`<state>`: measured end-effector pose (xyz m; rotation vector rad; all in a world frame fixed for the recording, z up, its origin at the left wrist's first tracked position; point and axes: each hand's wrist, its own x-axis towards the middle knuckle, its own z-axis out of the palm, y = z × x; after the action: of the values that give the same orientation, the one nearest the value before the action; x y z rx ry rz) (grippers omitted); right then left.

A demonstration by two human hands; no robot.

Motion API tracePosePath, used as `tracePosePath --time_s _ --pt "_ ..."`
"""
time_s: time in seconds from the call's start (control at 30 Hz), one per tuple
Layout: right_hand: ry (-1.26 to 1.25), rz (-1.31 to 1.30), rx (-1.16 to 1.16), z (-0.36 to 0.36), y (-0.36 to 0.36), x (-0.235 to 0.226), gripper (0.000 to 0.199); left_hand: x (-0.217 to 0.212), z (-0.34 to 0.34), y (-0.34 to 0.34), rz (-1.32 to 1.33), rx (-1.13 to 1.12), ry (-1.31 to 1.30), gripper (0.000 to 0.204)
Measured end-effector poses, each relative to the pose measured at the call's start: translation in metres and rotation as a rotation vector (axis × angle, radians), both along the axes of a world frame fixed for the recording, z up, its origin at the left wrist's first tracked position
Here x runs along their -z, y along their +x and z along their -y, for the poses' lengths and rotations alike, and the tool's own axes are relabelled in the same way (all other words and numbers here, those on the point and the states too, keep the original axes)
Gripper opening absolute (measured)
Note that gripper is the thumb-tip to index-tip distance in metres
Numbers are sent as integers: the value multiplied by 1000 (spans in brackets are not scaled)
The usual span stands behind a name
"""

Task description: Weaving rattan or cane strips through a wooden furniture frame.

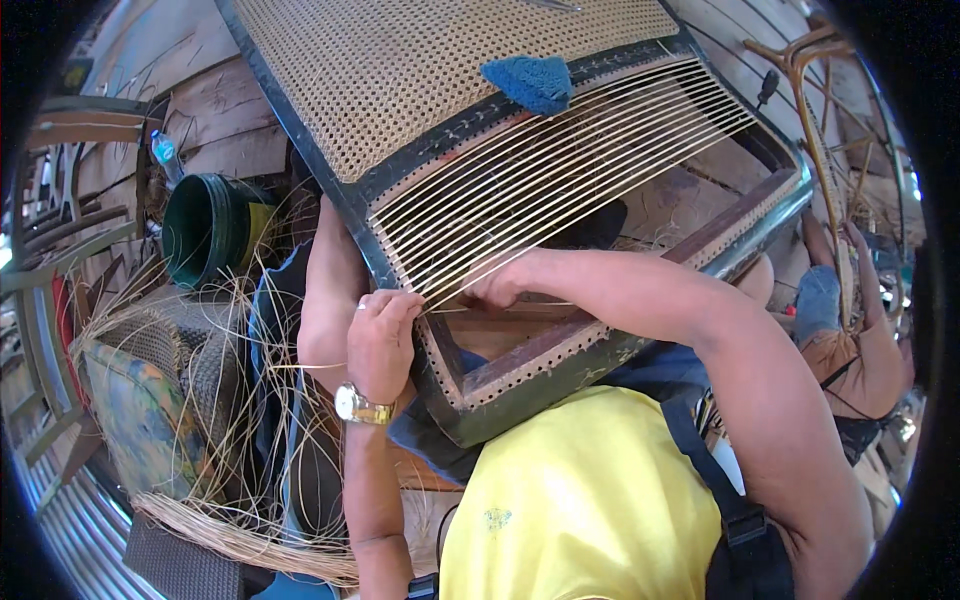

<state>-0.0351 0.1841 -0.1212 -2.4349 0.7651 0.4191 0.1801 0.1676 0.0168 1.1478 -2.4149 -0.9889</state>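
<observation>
Nearest the camera, the left hand (382, 335), wearing a gold wristwatch (362, 407), sits closed on the left rail of the dark wooden frame (520, 375), fingers curled over the edge at the point where the strands meet the drilled holes. Whether it also pinches a strand there cannot be told.

Just beyond, the right hand (497, 287) reaches in from the right, across the open part of the frame, fingers drawn together on the near ends of the cane strands (560, 180). The two hands lie close together, the left on the rail, the right just inside it.

The strands run long-axis away from the hands, up and to the right, toward the far rail.

Farther off, the finished woven cane panel (420, 70) carries a blue sponge (530, 82). A green bucket (205, 228) stands to the left; loose cane (235, 530) lies below.
</observation>
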Motion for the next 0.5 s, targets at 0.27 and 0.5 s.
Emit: tracePosePath --time_s 0.27,0.5 --pt "311 445 250 -11 -8 73 17 -2 -6 6 -74 -150 85 34" --pt "171 -51 -10 7 2 0 23 -1 -7 4 1 -103 -16 35"
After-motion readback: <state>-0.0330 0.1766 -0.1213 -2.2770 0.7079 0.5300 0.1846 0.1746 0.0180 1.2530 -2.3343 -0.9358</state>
